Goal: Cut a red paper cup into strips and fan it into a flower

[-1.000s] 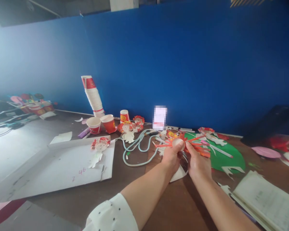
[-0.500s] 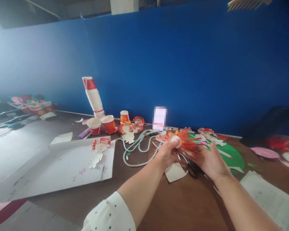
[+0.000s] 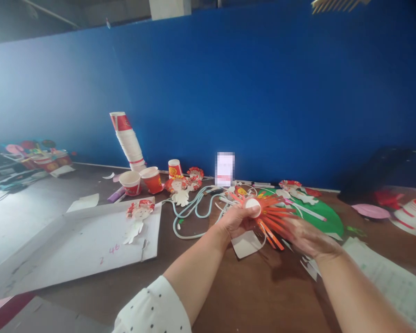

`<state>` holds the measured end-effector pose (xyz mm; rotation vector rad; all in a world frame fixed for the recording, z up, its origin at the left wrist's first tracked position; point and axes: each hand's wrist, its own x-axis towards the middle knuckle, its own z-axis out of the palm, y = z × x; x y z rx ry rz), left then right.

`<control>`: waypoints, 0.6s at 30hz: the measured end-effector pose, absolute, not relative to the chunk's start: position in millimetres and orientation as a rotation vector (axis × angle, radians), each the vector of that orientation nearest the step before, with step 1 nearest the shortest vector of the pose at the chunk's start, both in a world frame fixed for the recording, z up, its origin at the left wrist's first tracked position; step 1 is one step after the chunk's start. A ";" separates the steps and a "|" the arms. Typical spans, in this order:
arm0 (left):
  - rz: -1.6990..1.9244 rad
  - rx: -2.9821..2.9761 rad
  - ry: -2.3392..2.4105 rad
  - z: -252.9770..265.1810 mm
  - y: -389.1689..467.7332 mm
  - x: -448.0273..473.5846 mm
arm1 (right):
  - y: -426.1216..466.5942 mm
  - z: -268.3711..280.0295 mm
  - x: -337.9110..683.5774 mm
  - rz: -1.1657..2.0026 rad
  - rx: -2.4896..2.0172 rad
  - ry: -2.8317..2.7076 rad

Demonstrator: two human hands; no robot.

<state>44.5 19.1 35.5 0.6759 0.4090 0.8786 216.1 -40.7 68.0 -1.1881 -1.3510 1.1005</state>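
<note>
My left hand is closed on a red paper cup cut into strips, its thumb pressed on the round white base. The strips fan outward, and several hang down on the right. My right hand is at the tips of the right-hand strips, its fingers smeared by motion and partly hidden; I cannot tell whether it grips one. Below the cup lies a piece of white paper. A green sheet with a pink-and-white pen lies behind my right hand.
A white board on the left bears a paper doll. Behind it stand paper cups and a tall cup stack. A pale blue cord loops mid-table. At right are printed sheets and a pink oval piece.
My right hand has turned, its raised thumb lowered, and it stays by the strips. Several strips now hang lower. Black scissor handles seen earlier below the cup no longer show. The view shifted slightly.
</note>
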 end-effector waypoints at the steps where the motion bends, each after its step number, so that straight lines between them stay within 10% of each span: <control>1: 0.883 0.674 0.424 35.1 19.5 44.9 | -40.1 66.7 215.4 1.302 -1.068 -1.369; 18: 1.248 0.512 0.670 65.6 31.1 3.1 | -36.7 67.5 180.9 1.533 -1.023 -1.439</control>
